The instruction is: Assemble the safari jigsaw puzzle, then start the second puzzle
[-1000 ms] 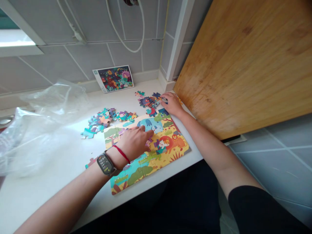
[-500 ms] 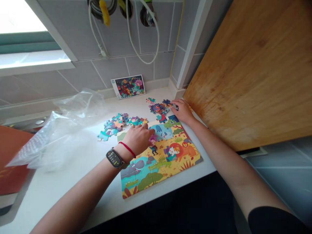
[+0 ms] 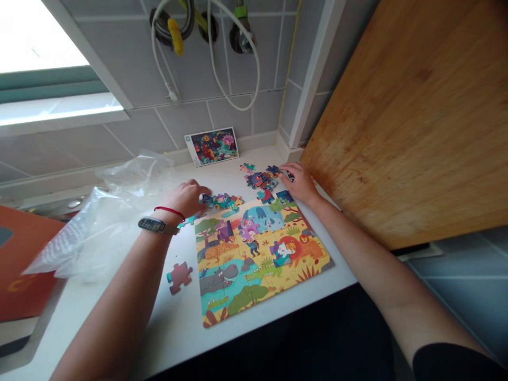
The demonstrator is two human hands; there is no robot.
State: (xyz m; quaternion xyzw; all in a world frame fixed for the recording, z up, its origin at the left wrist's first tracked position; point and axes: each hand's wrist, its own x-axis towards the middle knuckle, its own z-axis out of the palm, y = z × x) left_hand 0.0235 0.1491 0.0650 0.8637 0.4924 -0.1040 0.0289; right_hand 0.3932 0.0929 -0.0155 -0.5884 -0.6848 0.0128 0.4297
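A partly joined animal jigsaw [image 3: 257, 259] lies flat on the white counter [image 3: 130, 323]. My left hand [image 3: 186, 197], with a watch and a red string at the wrist, rests on the loose pile of pieces [image 3: 222, 201] just beyond the jigsaw's far left corner. Its fingers curl down onto the pile, and what they grip is hidden. My right hand [image 3: 300, 182] sits at the jigsaw's far right corner beside a second heap of pieces [image 3: 262, 179], with its fingertips pinched on a small piece. A single brown piece [image 3: 179, 276] lies left of the jigsaw.
A picture card [image 3: 214, 145] leans against the tiled wall. A crumpled clear plastic bag [image 3: 107, 217] lies to the left, with a red object [image 3: 19, 259] beyond it. A large wooden board [image 3: 400, 116] leans at the right. Hoses [image 3: 222, 58] hang above.
My left hand has lifted off the jigsaw and moved left and away to the loose pile, uncovering the middle of the picture and the single brown piece. My right hand has stayed put.
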